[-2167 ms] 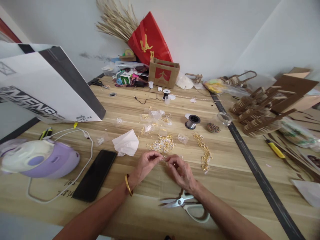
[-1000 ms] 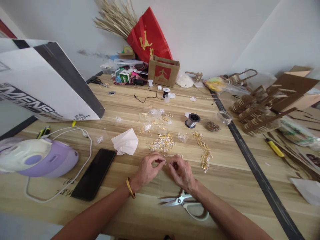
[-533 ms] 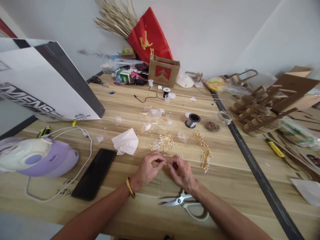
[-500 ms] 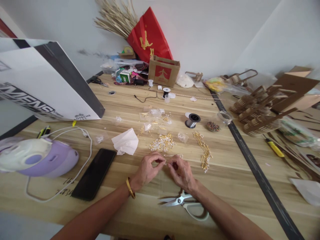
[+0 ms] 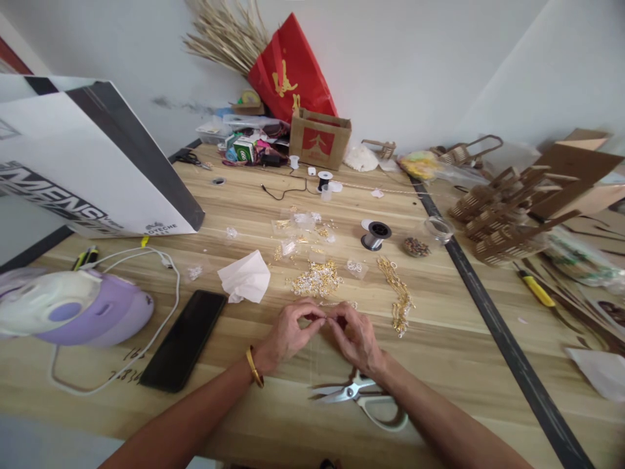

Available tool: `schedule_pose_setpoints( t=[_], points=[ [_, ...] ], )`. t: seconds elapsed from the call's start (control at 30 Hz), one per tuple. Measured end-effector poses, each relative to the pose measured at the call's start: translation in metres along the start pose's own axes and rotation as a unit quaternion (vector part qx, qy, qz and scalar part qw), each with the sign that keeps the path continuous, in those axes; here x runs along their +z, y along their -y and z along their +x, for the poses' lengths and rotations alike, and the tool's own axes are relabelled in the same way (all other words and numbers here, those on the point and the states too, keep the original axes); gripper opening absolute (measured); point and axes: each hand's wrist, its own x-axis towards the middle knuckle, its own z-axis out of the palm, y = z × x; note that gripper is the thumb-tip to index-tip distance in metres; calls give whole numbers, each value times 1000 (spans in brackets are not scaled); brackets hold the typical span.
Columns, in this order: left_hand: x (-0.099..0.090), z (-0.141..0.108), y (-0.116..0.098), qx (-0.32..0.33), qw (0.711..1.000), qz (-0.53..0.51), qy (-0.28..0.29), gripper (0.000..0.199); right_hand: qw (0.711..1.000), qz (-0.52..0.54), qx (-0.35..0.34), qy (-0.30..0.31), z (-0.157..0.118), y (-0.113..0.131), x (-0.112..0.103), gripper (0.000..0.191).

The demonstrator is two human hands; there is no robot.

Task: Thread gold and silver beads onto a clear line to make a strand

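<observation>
My left hand point(image 5: 291, 329), with a gold bangle point(image 5: 254, 367) at the wrist, is closed in a pinch. Its fingertips meet those of my right hand point(image 5: 355, 335), also pinched; what they hold is too small to make out. Just behind the fingers lies a thin chain point(image 5: 342, 304). Beyond it is a pile of small gold and clear beads point(image 5: 317, 279). Gold chains point(image 5: 398, 296) lie to the right. Open scissors point(image 5: 359, 393) rest under my right wrist.
A black phone point(image 5: 184, 340), crumpled tissue point(image 5: 245, 276) and purple-white device point(image 5: 97, 306) are on the left. Behind the beads are small bags point(image 5: 303, 225) and a wire spool point(image 5: 375, 235). A large white box point(image 5: 88, 169) stands at back left.
My fingertips have drawn together, with the right fingers shifting slightly left and changing their pinch. The things on the table have stayed put.
</observation>
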Motion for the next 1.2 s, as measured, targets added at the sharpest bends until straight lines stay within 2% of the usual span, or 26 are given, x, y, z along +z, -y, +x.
schedule_pose_setpoints(
  t=[0.17,0.33,0.7,0.87,1.2],
  points=[
    [-1,0,0,9,1000,18,4,9,1000,18,18,-3,2,1,0,12],
    [-1,0,3,26,999,38,6,9,1000,22,8,4,4,3,-2,14],
    [-3,-2,3,33,996,81,25,13,1000,4,8,9,3,0,0,9],
    [-4,-1,2,19,997,67,27,17,999,-14,8,36,1,0,0,8],
    [-5,3,6,-24,1000,5,17,13,999,-18,-6,41,1,-1,0,9]
  ],
)
